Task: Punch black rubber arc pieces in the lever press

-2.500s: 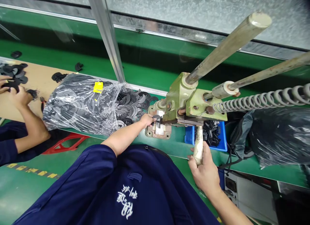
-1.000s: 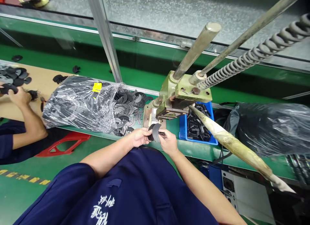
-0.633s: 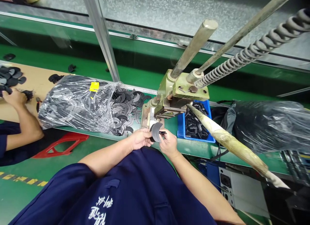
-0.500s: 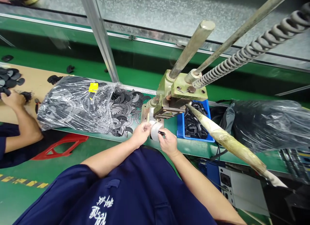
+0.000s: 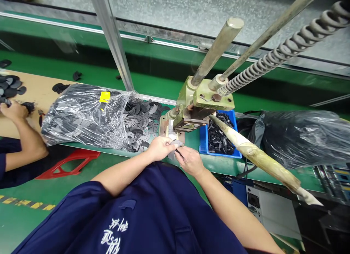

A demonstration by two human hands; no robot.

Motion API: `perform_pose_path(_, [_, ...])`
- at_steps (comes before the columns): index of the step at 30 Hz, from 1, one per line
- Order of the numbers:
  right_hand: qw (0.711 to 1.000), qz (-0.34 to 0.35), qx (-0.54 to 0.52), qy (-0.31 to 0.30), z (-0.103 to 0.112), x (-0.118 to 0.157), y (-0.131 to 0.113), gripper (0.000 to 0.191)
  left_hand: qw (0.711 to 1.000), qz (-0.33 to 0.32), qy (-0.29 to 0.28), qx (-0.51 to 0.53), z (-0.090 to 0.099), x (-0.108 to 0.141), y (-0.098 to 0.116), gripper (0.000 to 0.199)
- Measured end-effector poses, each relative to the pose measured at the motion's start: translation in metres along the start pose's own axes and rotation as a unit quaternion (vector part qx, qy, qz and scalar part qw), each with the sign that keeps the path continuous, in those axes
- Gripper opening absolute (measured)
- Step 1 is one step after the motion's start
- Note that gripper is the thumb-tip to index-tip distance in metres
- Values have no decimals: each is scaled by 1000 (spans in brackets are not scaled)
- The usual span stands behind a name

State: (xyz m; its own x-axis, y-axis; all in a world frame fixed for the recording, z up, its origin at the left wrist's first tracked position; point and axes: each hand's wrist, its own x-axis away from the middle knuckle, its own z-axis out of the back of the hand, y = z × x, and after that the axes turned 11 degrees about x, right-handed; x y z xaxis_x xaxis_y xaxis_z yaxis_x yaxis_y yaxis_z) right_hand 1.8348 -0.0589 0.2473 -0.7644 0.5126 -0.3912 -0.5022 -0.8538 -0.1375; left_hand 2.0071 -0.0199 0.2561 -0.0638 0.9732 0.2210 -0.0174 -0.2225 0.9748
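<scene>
In the head view, my left hand (image 5: 160,149) pinches a thin grey curved piece (image 5: 171,155) in front of the press. My right hand (image 5: 191,160) is closed at the piece's right side, its fingers on a small black part (image 5: 177,151) that is mostly hidden. Both hands nearly meet, and the black part lies against the grey piece; whether they are joined I cannot tell. Just beyond stands the green hand press (image 5: 188,101), its head raised over a metal base plate (image 5: 164,127).
Left of the press lie loose grey crescent pieces (image 5: 139,119) and a clear plastic bag (image 5: 82,119) of them. A blue bin (image 5: 203,146) of small black parts stands right. The wrapped press lever (image 5: 254,159) slants toward me. A co-worker's hand (image 5: 15,111) is far left.
The grey piece has turned from showing its broad face to lying more edge-on. My left fingers have moved right over it, and my right hand has shifted slightly with the black part.
</scene>
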Motion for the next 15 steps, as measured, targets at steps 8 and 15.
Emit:
perform_pose_path(8, [999, -27, 38, -22, -11, 1, -3, 22, 996, 70, 28, 55, 0, -3, -10, 27])
perform_pose_path(15, [998, -23, 40, -50, -15, -2, -4, 27, 998, 7, 48, -30, 2, 0, -1, 26])
